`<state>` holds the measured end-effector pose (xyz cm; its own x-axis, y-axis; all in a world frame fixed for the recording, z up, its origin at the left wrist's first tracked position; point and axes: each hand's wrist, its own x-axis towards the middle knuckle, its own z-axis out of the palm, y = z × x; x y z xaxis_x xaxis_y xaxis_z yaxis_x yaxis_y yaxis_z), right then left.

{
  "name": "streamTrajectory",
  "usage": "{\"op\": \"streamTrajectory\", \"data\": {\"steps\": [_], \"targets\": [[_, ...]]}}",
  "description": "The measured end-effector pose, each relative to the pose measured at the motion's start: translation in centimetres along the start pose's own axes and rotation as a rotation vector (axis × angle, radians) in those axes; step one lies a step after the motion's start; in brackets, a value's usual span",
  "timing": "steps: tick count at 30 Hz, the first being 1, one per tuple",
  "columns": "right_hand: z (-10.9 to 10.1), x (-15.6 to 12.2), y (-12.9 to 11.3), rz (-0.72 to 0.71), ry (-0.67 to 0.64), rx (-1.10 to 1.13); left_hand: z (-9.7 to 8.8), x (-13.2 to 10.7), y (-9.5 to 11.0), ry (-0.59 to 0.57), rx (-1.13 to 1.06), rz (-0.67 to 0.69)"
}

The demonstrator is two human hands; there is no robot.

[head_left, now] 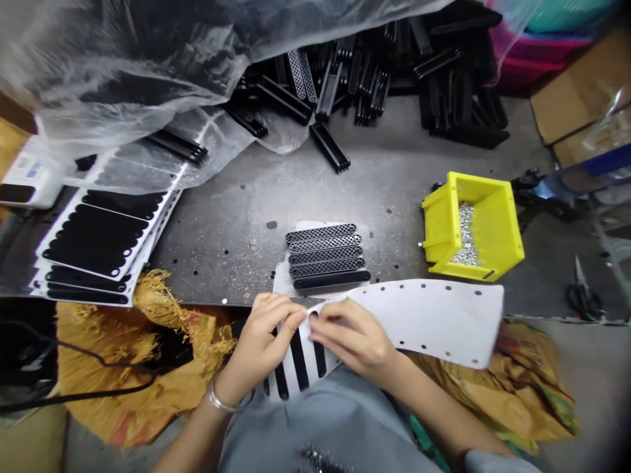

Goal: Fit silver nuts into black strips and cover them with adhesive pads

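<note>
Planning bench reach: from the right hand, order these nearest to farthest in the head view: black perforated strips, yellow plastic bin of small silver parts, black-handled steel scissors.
From the right hand:
1. black perforated strips: directly ahead on the bench, slightly left
2. yellow plastic bin: ahead and right
3. black-handled steel scissors: far right

White sheet [424, 322] with black stripes [299, 361]

A scuffed metal workbench [394, 171] fills the view, with cardboard boxes [582, 85] and pink crates [537, 56] past its far corner; the floor [596, 387] looks like grey concrete.
</note>
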<state>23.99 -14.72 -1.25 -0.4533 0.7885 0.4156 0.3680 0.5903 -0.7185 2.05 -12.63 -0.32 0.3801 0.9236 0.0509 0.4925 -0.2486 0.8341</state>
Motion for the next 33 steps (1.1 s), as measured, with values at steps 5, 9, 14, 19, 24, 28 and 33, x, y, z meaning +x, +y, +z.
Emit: {"op": "streamTrajectory", "data": {"steps": [5,9,14,19,24,28,33], "targets": [[-1.5,-0.5,-0.1,0.168,-0.057,0.153,-0.6,0.5,-0.6,0.014,-0.136,-0.075],[-1.2,0.5,0.1,0.216,0.041,0.18,0.0,0.8,0.3,-0.072,-0.269,-0.125],[-2.9,0.4,-0.9,0.268,-0.081,0.548,-0.2,0.7,-0.4,0.006,-0.165,-0.173],[-5.7,1.8,0.0,0.481,0.023,0.62,-0.6,0.6,-1.3,-0.004,0.012,-0.009],[-3.6,6.0,2.8,0.107,-0.091,-0.228,-0.7,2.0,-1.3,0.227,-0.013,-0.214],[-2.2,7.6,4.0,-0.053,-0.143,-0.304,-1.0,3.0,-1.5,0.246,-0.056,-0.321],[-2.5,7.9,4.3,-0.013,-0.189,-0.197,-0.9,3.6,-1.8,0.189,-0.199,-0.376]]}}
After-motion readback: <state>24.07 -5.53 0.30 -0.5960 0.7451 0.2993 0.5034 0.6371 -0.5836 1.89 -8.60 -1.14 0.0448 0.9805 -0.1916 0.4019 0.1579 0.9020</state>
